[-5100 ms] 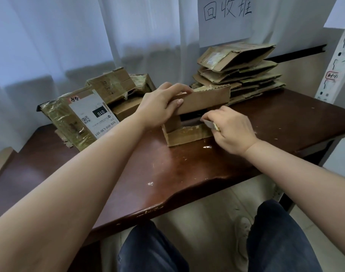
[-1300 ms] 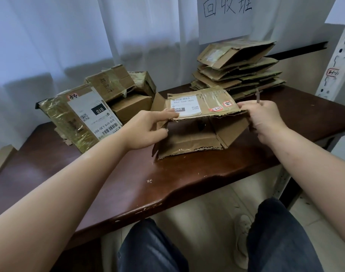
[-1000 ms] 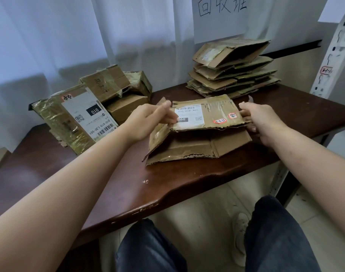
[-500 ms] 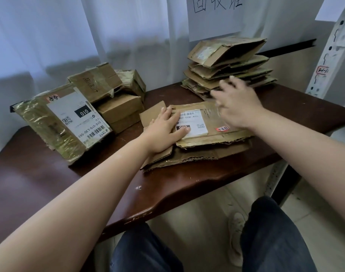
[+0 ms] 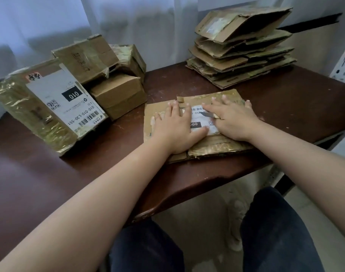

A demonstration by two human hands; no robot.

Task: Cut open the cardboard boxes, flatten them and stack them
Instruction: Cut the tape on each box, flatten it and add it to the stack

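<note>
The flattened box [image 5: 199, 126] lies on the worktop [image 5: 285, 107] near its front edge, label side up, with both hands spread on it. The left hand [image 5: 174, 127] presses flat on the left half, fingers [image 5: 172, 110] straight and released, grasping nothing. The right hand [image 5: 233, 119] presses on the right half with its fingers likewise extended, yet a small blade [image 5: 207, 114] pokes out from under the thumb side, so it seems pinned there by the thumb while the palm pushes down.

To do this pressing well, weight should go onto the folded creases and the raised front edge, where layers of cardboard appear to spring apart, and the hands should slide outward so trapped air and stubborn flaps settle. I judge that the blade is best kept flat and pointing away from the left hand, which sits just beside it.

Behind and to the right, well apart from the hands, stands the stack of flattened boxes [image 5: 240, 50], its top piece gaping open rather than lying flat. To the left sits a cluster of uncut boxes [image 5: 101, 75], closed and taped, so their contents cannot be seen; the nearest one, a large labelled box [image 5: 48, 107], leans tilted against the others.
</note>
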